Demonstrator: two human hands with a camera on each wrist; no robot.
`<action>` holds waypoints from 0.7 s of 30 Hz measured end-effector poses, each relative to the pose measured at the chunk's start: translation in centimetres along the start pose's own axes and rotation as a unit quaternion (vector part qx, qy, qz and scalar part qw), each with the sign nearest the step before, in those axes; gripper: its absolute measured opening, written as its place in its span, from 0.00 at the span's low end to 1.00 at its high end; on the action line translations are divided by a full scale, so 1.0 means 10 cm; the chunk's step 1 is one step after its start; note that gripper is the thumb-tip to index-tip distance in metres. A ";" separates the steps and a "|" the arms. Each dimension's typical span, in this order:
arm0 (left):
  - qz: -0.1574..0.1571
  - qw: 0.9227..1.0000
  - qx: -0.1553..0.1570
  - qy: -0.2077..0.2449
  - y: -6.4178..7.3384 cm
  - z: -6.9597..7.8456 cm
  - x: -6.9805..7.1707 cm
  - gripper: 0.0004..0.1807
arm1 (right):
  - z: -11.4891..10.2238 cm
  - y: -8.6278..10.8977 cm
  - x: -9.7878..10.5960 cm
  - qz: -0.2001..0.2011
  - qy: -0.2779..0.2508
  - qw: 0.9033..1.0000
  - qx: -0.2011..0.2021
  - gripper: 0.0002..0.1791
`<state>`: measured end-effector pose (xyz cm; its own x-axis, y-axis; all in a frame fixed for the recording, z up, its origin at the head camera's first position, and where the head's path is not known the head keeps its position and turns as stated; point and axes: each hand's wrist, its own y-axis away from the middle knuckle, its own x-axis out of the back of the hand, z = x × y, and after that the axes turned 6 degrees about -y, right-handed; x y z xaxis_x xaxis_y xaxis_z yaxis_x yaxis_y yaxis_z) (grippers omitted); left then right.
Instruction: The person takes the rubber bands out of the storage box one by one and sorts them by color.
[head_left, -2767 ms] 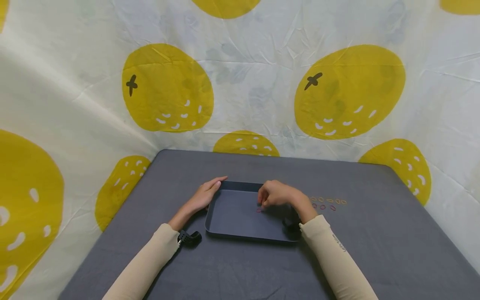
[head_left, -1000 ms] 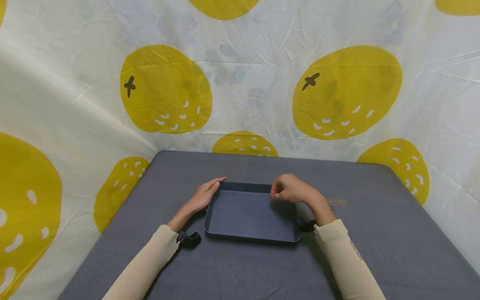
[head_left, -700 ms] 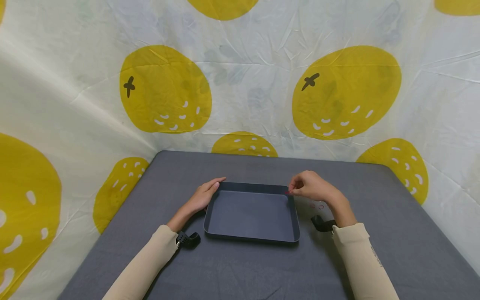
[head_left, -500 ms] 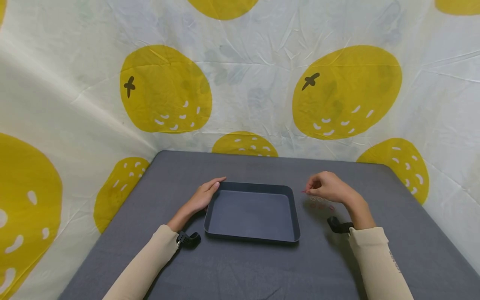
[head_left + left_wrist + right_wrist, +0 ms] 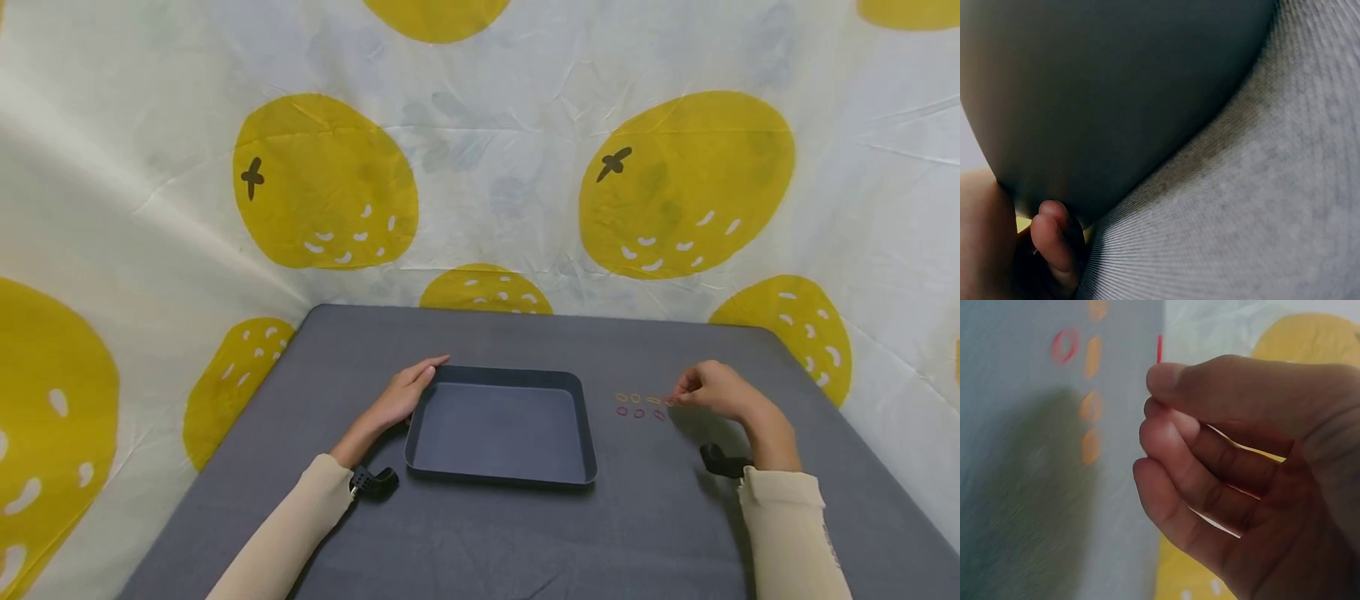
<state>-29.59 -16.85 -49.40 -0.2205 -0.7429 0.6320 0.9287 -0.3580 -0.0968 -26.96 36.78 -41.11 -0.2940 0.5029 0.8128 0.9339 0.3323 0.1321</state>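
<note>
My right hand (image 5: 716, 390) is above the table, right of the dark grey baking tray (image 5: 501, 433), thumb and fingertips pinching a small red rubber band (image 5: 1159, 349). Under and left of those fingertips lies a row of orange-yellow rubber bands (image 5: 635, 398), partly covered by the hand. In front of it runs a shorter row of red rubber bands (image 5: 639, 413). My left hand (image 5: 400, 393) grips the tray at its far left corner, thumb at the rim. From the left wrist, curled fingers (image 5: 1054, 240) show against the tray's dark outer side.
The grey cloth-covered table (image 5: 480, 542) extends around the tray. A white curtain (image 5: 495, 183) with yellow fruit prints hangs behind and beside it. A black wrist camera (image 5: 723, 461) sits under the right wrist, another black camera (image 5: 375, 481) at the left wrist.
The right hand has picked up a red rubber band from inside the tray and carried it right, over the rim, to the right end of the rows. The left hand stays on the tray.
</note>
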 end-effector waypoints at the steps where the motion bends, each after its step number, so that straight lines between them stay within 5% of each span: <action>1: 0.002 1.000 0.001 -0.001 0.01 -0.01 0.01 0.25 | 0.03 0.00 -0.01 -0.001 0.002 1.000 -0.007 0.05; 21: 0.001 1.000 0.015 0.008 0.07 -0.03 0.06 0.26 | 0.22 -0.05 -0.15 -0.007 -0.014 0.999 -0.040 0.08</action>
